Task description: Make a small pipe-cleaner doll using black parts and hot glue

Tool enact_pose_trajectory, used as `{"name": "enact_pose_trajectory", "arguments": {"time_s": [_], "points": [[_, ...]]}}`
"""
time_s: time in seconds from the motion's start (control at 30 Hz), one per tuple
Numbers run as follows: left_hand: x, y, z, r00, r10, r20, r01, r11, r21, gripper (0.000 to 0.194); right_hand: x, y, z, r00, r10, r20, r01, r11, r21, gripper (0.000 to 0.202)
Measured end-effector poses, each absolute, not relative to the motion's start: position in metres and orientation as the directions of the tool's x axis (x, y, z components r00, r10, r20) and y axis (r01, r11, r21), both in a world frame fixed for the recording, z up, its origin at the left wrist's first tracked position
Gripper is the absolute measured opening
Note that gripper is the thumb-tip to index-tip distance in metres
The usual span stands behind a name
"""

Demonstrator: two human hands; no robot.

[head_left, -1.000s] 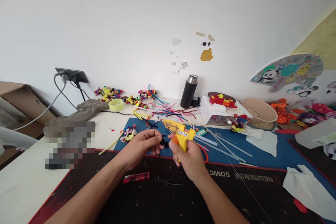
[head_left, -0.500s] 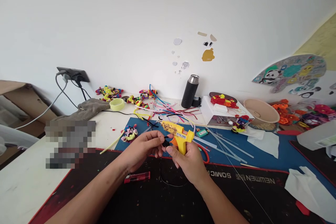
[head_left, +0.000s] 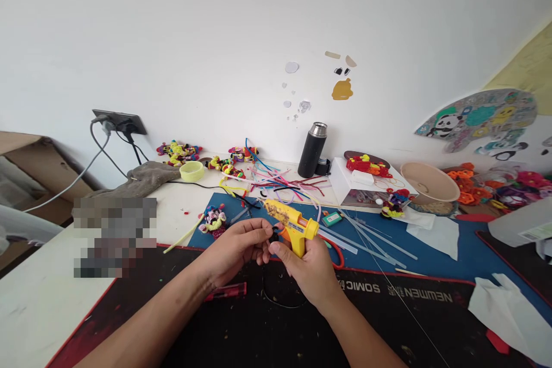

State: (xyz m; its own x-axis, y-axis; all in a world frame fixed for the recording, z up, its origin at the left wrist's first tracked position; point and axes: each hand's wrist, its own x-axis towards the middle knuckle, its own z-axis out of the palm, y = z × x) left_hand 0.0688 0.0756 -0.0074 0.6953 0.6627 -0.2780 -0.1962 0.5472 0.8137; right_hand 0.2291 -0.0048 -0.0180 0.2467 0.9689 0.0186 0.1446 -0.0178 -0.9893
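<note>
The black flask (head_left: 313,152) stands upright near the wall, and from it I give all the places. Nearer to the person than the flask, and a little to its left, is the yellow glue gun (head_left: 290,219), held above the blue mat (head_left: 468,256). The right hand (head_left: 311,270) is wrapped around its handle, and the nozzle points to the left and away from the body. The left hand (head_left: 244,244) pinches a small black piece (head_left: 275,236) between thumb and forefinger, in front of the flask and to its left (the shape of this piece is mostly hidden by the fingers). The tip of the right thumb is very near this piece; I cannot tell if they touch.

To the left of the flask are scattered many coloured pipe cleaners (head_left: 297,187), and farther left is a yellow-green ring (head_left: 192,171). In front of the flask and to its right, some translucent sticks (head_left: 340,241) lie on the mat. Just to the right of the flask is a white box (head_left: 340,184), and farther right a pinkish bowl (head_left: 431,184).
</note>
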Motion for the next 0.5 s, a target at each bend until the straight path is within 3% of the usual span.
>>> {"name": "enact_pose_trajectory", "arguments": {"time_s": [0.5], "points": [[0.0686,0.0758,-0.0092,0.724,0.629,-0.284,-0.192,0.579,0.792,0.035,0.2307,-0.0051,-0.0238,0.249,0.965,0.086,0.191,0.039,-0.981,0.034]]}}
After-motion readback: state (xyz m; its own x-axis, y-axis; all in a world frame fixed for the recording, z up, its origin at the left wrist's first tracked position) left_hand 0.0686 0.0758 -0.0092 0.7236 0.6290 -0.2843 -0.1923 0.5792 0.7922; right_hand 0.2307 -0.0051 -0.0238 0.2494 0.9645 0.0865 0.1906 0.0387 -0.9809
